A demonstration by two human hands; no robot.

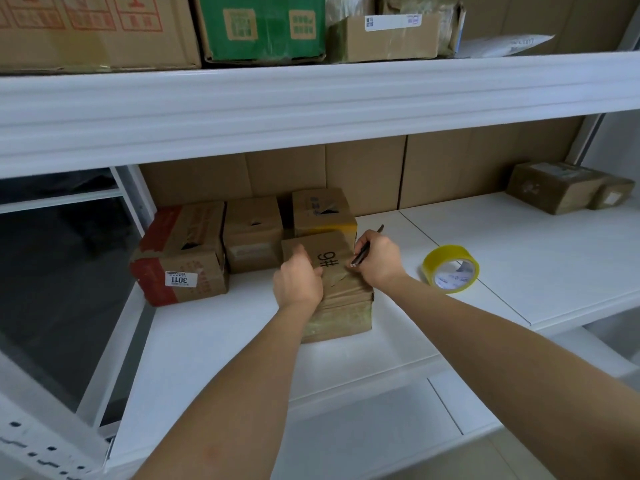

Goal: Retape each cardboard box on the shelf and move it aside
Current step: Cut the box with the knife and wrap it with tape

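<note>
Shelf (450,237), white, middle level: open surface runs to the right of the worked box as far as the yellow tape roll (450,268), and beyond it to two small boxes (568,188) at the far right rear. Front edge of shelf lies near the box's front face, with a bare strip between. Left side crowded: red-striped box (180,254), a plain box (252,233) and a rear box (323,211) stand close together, the last just behind the worked box. Worked box (336,289), marked "9#", sits mid-shelf. Left hand (298,280) lies on its top left, fingers curled over the flap area, gripping it. Right hand (377,259) at the top right edge, clenched round a dark pen-like tool (363,252), tip at the box top. Both forearms extended forward.
</note>
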